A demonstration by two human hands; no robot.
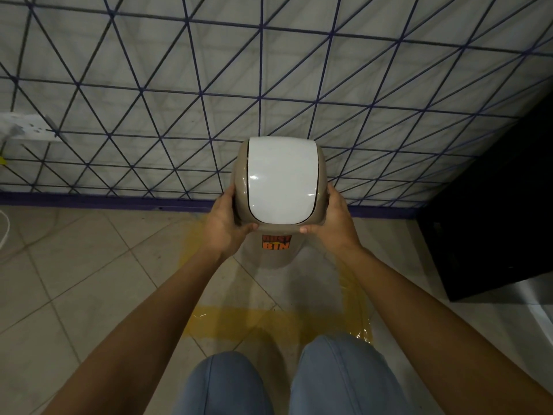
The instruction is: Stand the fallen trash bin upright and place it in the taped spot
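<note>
arms point(167, 298) bare, no sleeves | blue denim trousers point(338, 381) | hands point(227, 223) ungloved

Bin point(276, 259) smooth plastic, lid point(281, 178) glossy; floor tape point(239, 320) shiny; tiles point(89, 265) matt.

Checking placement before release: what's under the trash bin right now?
Tiled floor inside the yellow tape outline, below the trash bin held by left hand and right hand. Its base and any floor contact are hidden.

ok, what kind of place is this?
Probably an indoor room corner set up for the task: tiled floor, a wall painted with a line pattern, yellow tape on the floor, and both hands holding a bin by the wall.
</note>
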